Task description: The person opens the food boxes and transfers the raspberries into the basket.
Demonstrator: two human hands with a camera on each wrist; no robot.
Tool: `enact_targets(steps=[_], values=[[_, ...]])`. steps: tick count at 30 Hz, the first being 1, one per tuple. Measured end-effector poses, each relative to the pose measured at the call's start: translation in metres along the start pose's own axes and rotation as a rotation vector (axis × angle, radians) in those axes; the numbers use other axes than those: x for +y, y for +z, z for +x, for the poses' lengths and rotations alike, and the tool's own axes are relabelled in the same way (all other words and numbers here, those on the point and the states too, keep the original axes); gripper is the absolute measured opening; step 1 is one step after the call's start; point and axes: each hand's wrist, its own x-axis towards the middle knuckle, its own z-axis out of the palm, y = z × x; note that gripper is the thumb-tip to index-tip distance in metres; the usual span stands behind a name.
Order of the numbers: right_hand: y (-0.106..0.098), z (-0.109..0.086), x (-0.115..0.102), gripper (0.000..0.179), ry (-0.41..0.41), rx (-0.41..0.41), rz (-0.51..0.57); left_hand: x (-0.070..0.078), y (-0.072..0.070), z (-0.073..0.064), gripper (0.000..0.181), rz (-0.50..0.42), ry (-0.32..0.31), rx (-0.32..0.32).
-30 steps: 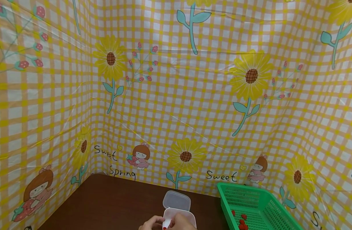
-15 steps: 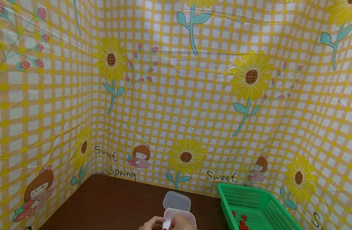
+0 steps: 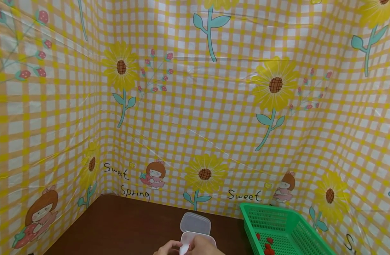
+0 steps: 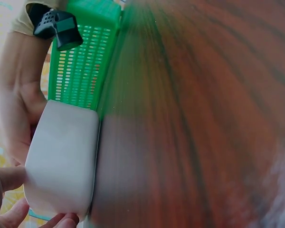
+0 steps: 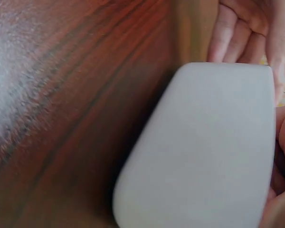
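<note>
A white plastic box [image 3: 184, 247] stands on the dark table at the bottom of the head view, its translucent lid [image 3: 195, 224] folded back behind it. My left hand [image 3: 167, 248] grips the box's left side; in the right wrist view its fingers [image 5: 235, 35] lie along the outer wall and its thumb is at the rim. My right hand [image 3: 202, 245] reaches over the rim into the box with bent fingers. Its fingertips are hidden behind the wall [image 5: 204, 147] in the right wrist view, so I cannot tell what they hold.
At the right stands a green slotted basket [image 3: 285, 214] with several small red pieces [image 3: 269, 250] in it. The brown wood-grain table [image 3: 125, 226] runs up to a checked sunflower cloth [image 3: 182, 117] that hangs behind and at both sides.
My right hand has shifted slightly within the box, and a red spot seen at the box's near left is now out of sight. The left hand keeps its place.
</note>
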Motion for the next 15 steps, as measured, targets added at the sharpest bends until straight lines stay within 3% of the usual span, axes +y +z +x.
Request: enact_targets(steps=[3, 8, 15], values=[[-0.008, 0.001, -0.003, 0.02, 0.034, -0.026, -0.025, 0.0, 0.0, 0.0, 0.04, -0.014, -0.019, -0.001], [-0.021, 0.002, -0.005, 0.018, 0.08, -0.076, 0.05, 0.003, 0.0, 0.001, 0.042, -0.025, -0.05, 0.006], [-0.037, 0.001, -0.006, 0.014, 0.099, -0.028, 0.057, 0.006, 0.004, 0.001, 0.037, -0.007, -0.079, 0.032]])
